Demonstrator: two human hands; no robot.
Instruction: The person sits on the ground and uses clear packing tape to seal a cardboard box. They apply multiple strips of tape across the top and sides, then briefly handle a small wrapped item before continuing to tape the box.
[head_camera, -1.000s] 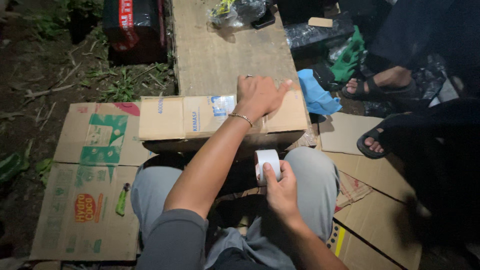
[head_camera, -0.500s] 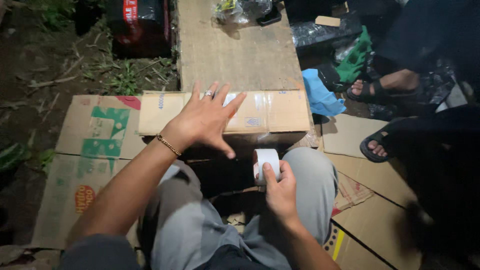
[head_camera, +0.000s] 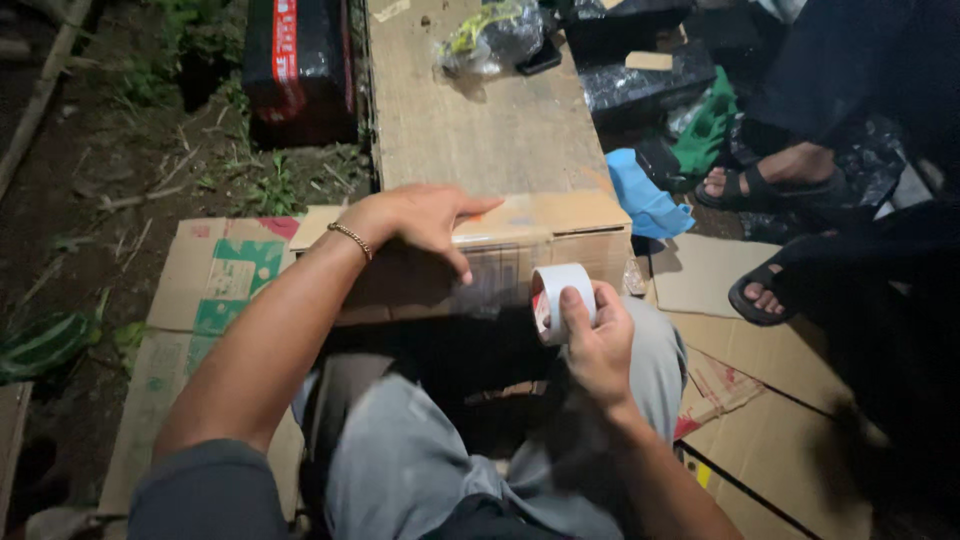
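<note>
The left hand (head_camera: 425, 220) reached from the near left, forearm stretched out, and lay palm down on the top of the cardboard box (head_camera: 560, 225). Its fingers were spread and loosely curved, pressing the box's near edge without gripping anything. The box was brown, long and low, with clear shiny tape over its top and near face; it sat just beyond the person's knees. The right hand (head_camera: 600, 345) was raised near the box's right end, fingers curled closed around a white tape roll (head_camera: 553, 295), thumb across its rim.
</note>
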